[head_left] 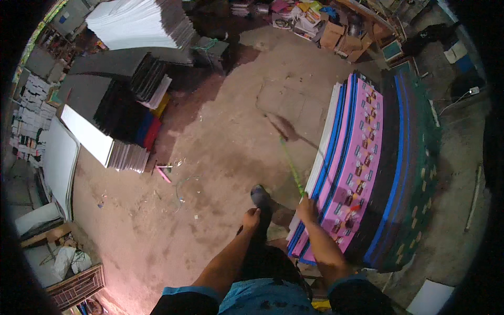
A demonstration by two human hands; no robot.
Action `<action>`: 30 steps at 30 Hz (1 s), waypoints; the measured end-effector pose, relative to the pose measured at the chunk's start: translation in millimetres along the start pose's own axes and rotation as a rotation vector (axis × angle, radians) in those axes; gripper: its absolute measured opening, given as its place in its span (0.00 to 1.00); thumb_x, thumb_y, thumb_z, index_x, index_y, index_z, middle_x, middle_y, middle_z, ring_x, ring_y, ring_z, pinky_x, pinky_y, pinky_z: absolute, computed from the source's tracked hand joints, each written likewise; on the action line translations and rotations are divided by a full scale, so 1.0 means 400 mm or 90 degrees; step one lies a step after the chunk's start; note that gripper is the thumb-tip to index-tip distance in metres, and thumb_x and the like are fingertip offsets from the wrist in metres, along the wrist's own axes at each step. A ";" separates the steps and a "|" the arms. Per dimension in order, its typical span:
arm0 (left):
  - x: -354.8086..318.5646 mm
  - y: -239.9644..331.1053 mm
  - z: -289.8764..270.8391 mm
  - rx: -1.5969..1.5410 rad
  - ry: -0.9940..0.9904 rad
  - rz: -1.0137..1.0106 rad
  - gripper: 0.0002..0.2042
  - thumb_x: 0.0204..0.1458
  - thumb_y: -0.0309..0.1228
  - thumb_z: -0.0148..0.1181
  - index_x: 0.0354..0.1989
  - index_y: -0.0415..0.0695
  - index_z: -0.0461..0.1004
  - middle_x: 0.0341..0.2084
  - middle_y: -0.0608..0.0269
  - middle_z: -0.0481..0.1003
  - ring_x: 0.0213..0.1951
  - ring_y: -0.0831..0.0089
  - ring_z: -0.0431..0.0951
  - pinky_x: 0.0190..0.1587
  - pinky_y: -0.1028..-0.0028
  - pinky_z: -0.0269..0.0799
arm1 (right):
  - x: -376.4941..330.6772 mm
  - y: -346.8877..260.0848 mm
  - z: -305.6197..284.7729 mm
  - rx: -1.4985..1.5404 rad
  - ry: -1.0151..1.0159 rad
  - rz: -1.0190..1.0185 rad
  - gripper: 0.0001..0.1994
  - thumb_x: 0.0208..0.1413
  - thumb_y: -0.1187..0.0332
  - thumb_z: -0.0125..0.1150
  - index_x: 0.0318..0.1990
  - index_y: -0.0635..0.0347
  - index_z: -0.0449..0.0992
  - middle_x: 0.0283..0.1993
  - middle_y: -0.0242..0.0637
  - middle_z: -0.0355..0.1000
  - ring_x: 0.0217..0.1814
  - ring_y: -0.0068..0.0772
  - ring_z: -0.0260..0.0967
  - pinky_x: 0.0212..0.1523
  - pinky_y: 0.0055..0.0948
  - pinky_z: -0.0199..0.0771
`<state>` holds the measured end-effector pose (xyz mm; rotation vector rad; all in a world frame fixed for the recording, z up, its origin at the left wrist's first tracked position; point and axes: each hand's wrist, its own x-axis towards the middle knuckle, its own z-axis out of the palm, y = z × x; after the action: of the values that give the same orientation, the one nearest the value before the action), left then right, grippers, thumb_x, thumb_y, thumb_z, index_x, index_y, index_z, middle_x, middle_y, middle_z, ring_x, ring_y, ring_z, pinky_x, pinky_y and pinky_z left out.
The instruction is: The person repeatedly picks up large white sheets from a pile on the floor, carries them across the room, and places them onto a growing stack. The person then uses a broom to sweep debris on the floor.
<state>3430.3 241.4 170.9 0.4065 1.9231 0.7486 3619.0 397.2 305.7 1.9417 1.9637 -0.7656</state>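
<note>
My right hand is closed around the near end of a long thin bright green strip or stick. It slants away over the floor towards a thin dark brown piece, and I cannot tell whether the two are joined. That hand is beside the left edge of a long stack of foam-like sheets in pink, blue, black, white and green. My left hand is curled up in front of my leg, near my dark shoe. Whatever it may hold is hidden by the fingers.
Stacks of black sheets and white sheets stand at the far left. A pink-handled tool lies on the floor near a thin loose cord. Cardboard boxes and clutter fill the far right. A wooden rack is at near left.
</note>
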 end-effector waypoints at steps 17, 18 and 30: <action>0.280 0.506 0.062 0.080 -0.056 0.115 0.18 0.57 0.41 0.60 0.46 0.38 0.79 0.32 0.53 0.81 0.32 0.67 0.80 0.37 0.66 0.74 | 0.380 -0.044 -0.225 0.097 -0.130 0.027 0.15 0.57 0.68 0.56 0.49 0.68 0.74 0.46 0.61 0.76 0.51 0.61 0.75 0.52 0.53 0.75; 0.276 0.565 0.077 0.074 -0.083 0.078 0.18 0.57 0.41 0.60 0.47 0.38 0.79 0.33 0.53 0.81 0.32 0.67 0.81 0.38 0.66 0.74 | 0.374 -0.027 -0.251 0.118 -0.139 -0.005 0.16 0.58 0.67 0.56 0.50 0.68 0.74 0.46 0.61 0.76 0.51 0.62 0.74 0.53 0.53 0.75; 0.553 0.746 0.379 -0.037 -0.044 -0.049 0.20 0.57 0.42 0.60 0.48 0.38 0.79 0.36 0.50 0.82 0.40 0.60 0.82 0.45 0.65 0.75 | 1.077 0.206 -0.549 -0.008 0.057 0.027 0.16 0.55 0.71 0.52 0.52 0.60 0.74 0.41 0.62 0.76 0.45 0.66 0.75 0.45 0.57 0.75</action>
<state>3453.7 642.1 167.6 0.3173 1.8378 0.7286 3710.8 874.1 238.3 2.0365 1.9650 -0.6649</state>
